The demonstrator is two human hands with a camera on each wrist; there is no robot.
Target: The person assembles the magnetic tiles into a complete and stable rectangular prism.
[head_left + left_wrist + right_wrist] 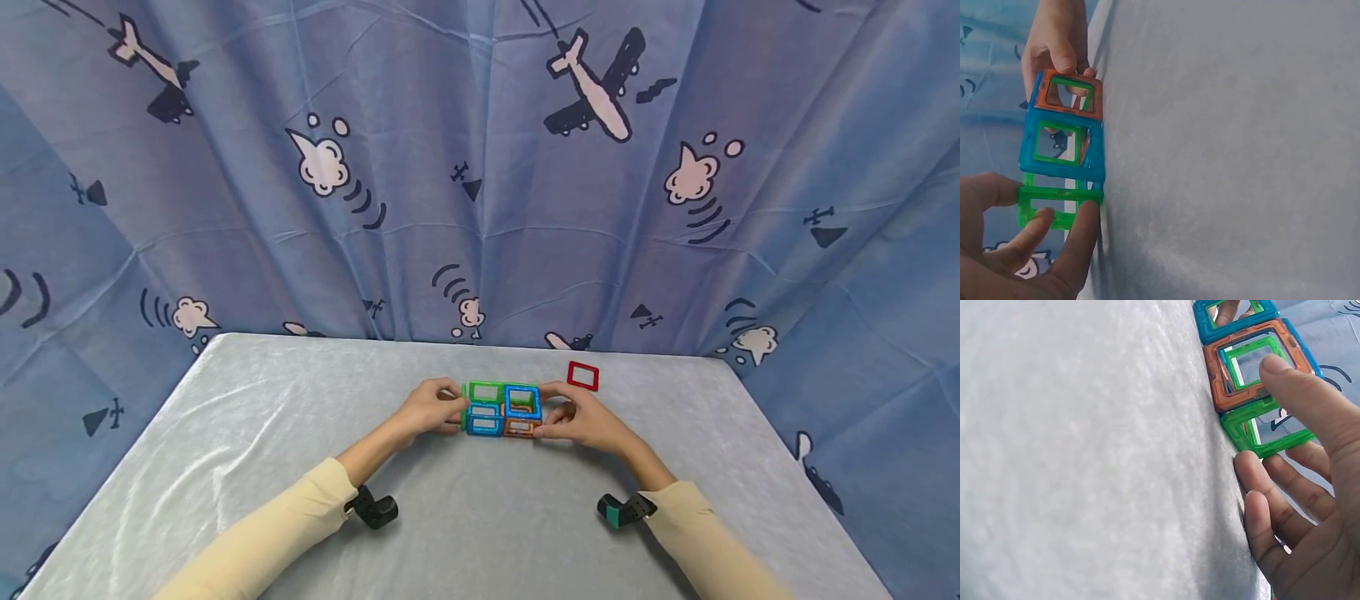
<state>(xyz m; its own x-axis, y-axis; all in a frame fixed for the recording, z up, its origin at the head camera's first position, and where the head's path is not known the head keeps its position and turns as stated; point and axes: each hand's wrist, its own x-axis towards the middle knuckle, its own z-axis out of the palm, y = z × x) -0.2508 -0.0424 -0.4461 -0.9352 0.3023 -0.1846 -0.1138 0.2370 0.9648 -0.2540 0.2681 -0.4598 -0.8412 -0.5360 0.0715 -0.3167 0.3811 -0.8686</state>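
Note:
A small box-like build of magnetic window tiles stands on the table, with a raised blue-topped cube (522, 414) at its right. My left hand (431, 408) holds a green square tile (1060, 193) upright at the left end, its thumb and fingers at the tile's edges. Beside that tile, a blue tile (1060, 170) faces the front. At the right end, my right hand (588, 421) grips the build: the thumb presses on the front orange tile (1241, 401), and other fingers reach around by the green side tile (1269, 449). The build's back side is mostly hidden.
A single red square tile (582, 386) lies behind the right hand, towards the far edge of the white cloth-covered table (300, 400). Past that edge hangs a blue curtain (420, 275) with airplane prints. Each wrist wears a black camera mount (375, 510).

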